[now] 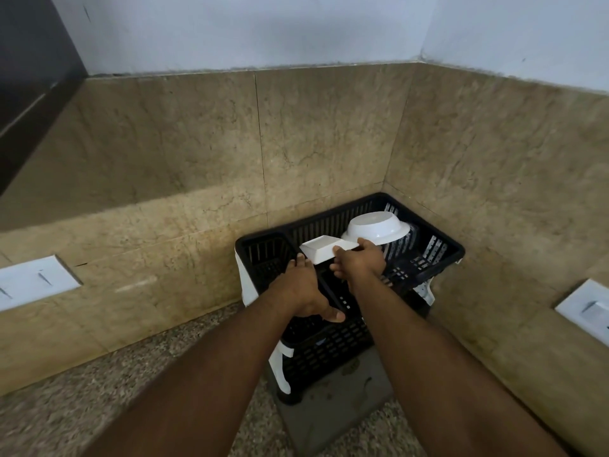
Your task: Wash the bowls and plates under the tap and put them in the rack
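Right hand point(361, 262) gripping square white bowl point(324, 250) over rack point(441, 249), left hand point(304, 290) open — seemingly touching its edge

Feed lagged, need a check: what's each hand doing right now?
Left hand: open, fingertips touching the square bowl, no clear grip.
Right hand: closed on the square bowl over the rack.
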